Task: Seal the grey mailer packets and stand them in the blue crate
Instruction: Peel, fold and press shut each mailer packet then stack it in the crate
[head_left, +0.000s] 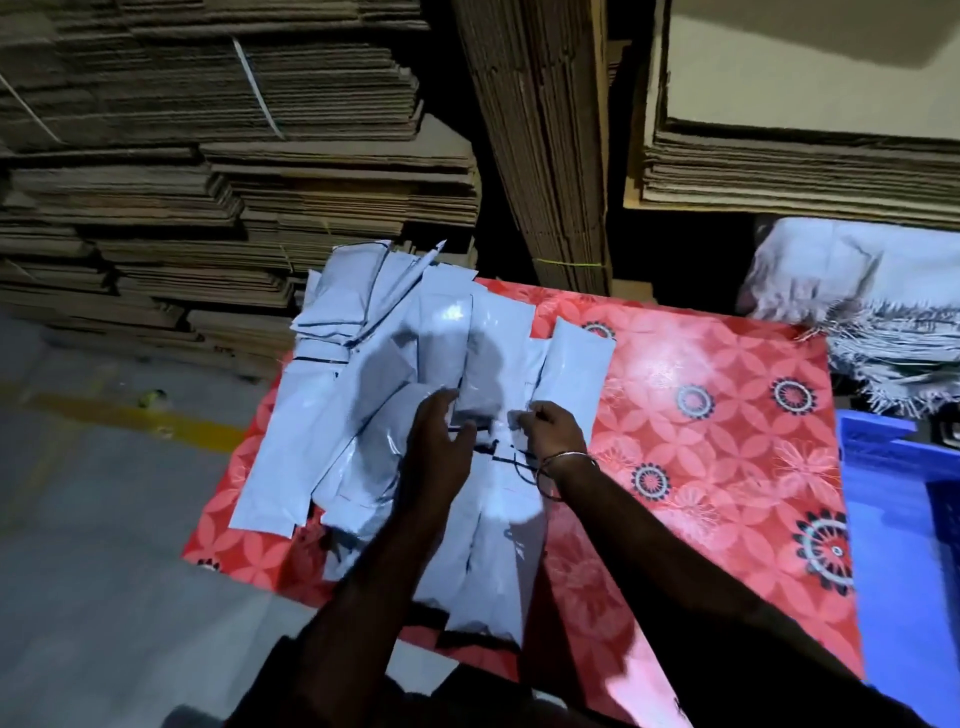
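- The left hand (441, 441) lies with its fingers spread and relaxed on the mailer in work (498, 525), pressing its far part flat; the right hand (556, 431) is curled and seems to pinch something pale at the far end of this mailer, maybe the flap or its peel strip, but blur hides which.
- This mailer lies directly under both hands, with its long axis running from near to far, the open end at the far side where the fingers meet. I judge the sealing is in progress.
- The blue crate (893, 545) stands at the right edge of the red flowered table (701, 467), well apart from the mailer, so the right hand is the nearer one for carrying it there.
- The pile of grey mailers (363, 364) waits at the far left of the table, overlapping in many directions.
- Hard to see: the crate is cut off by the frame, so whether any packet stands inside I cannot tell. The hands throw a shadow over the flap.
- Far behind are stacks of flat cardboard (208, 156).
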